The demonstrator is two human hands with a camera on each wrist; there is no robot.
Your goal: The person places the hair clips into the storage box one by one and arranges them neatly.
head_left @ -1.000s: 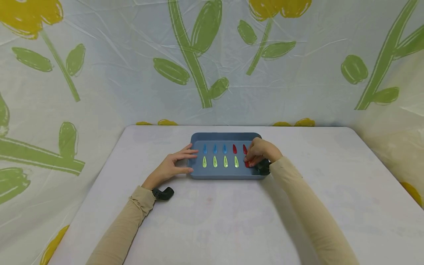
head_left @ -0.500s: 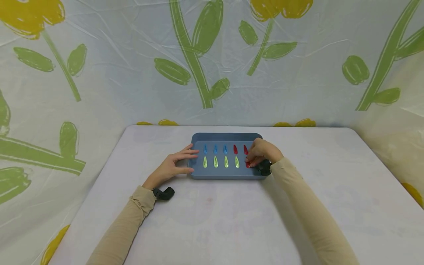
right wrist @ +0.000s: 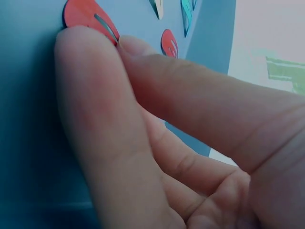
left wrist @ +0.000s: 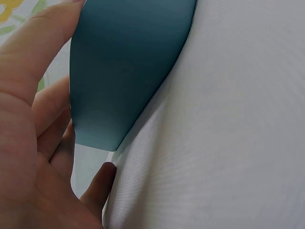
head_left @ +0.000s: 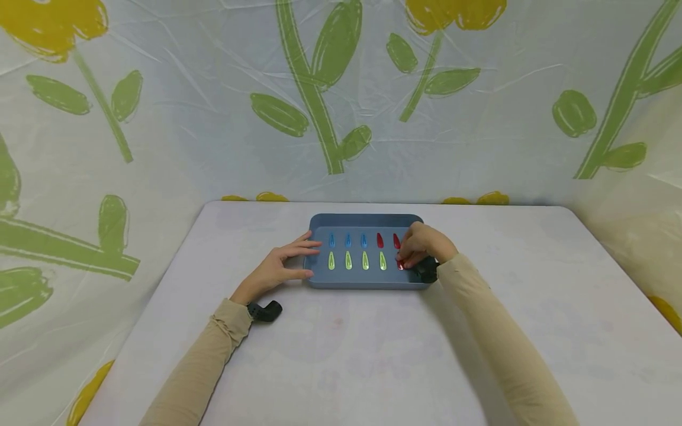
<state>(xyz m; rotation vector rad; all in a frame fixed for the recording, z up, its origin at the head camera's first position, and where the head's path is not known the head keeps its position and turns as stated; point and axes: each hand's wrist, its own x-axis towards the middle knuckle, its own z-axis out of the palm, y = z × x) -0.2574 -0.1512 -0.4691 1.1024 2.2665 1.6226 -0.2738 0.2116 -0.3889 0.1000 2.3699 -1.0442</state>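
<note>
My right hand (head_left: 424, 241) pinches a red snap hair clip (right wrist: 86, 10) between thumb and forefinger, at the right end of the front row in a blue-grey tray (head_left: 367, 285). In the right wrist view the clip's rounded end sticks out past the fingertips. Several green snap clips (head_left: 365, 260) fill the rest of that row. The back row has three blue clips (head_left: 348, 239) and two red clips (head_left: 380, 240), the rightmost partly beside my fingers. My left hand (head_left: 276, 265) touches the tray's left end, fingers spread over the rim and thumb near the front corner.
The tray lies on a white table (head_left: 341, 355), near its back edge. Behind the table hangs a pale curtain (head_left: 213, 118) with a flower print. Both forearms reach in from the front, each with a black wrist camera (head_left: 266, 311).
The view has drifted very slightly. My right fingers stay on the red clip with hardly any shift, and the left hand keeps its place on the tray.
</note>
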